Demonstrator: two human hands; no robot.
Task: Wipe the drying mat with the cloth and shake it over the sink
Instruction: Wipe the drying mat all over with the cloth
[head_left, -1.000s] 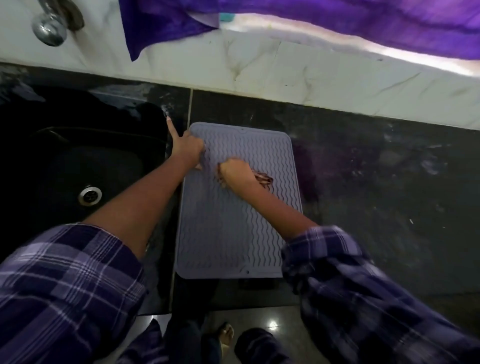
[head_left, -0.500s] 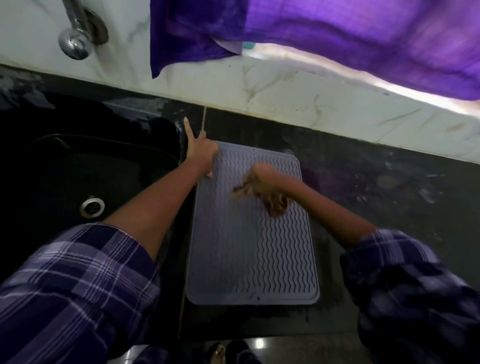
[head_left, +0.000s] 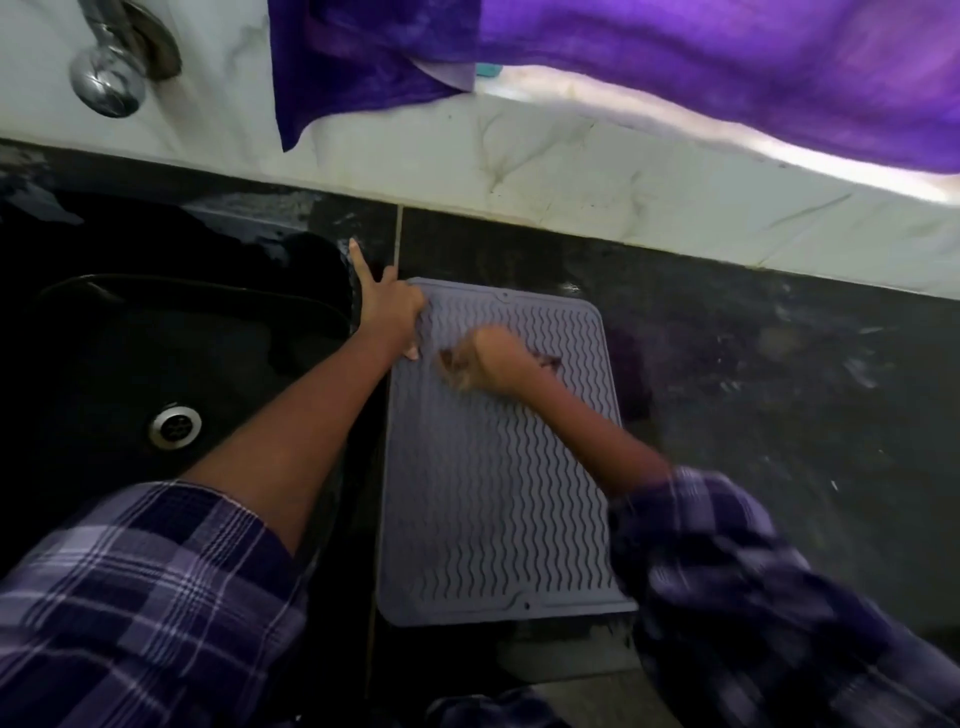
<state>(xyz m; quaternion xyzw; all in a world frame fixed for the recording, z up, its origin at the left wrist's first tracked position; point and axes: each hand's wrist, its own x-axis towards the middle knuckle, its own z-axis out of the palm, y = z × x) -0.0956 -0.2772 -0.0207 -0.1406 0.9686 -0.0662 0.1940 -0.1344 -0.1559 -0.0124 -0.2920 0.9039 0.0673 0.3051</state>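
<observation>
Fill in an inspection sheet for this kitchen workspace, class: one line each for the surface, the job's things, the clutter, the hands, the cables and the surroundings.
Surface: dark stone counter, smeared with pale marks.
Job's things: grey drying mat lies flat on the counter beside the black sink; a brownish cloth, blurred, rests on the mat's far half.
Clutter: nothing seen.
Hands: left hand grips the mat's far left corner, one finger pointing out; right hand holds the cloth against the mat.
Cables: nothing seen.
Surroundings: pale marble wall, metal tap over the sink, purple fabric hanging above.
</observation>
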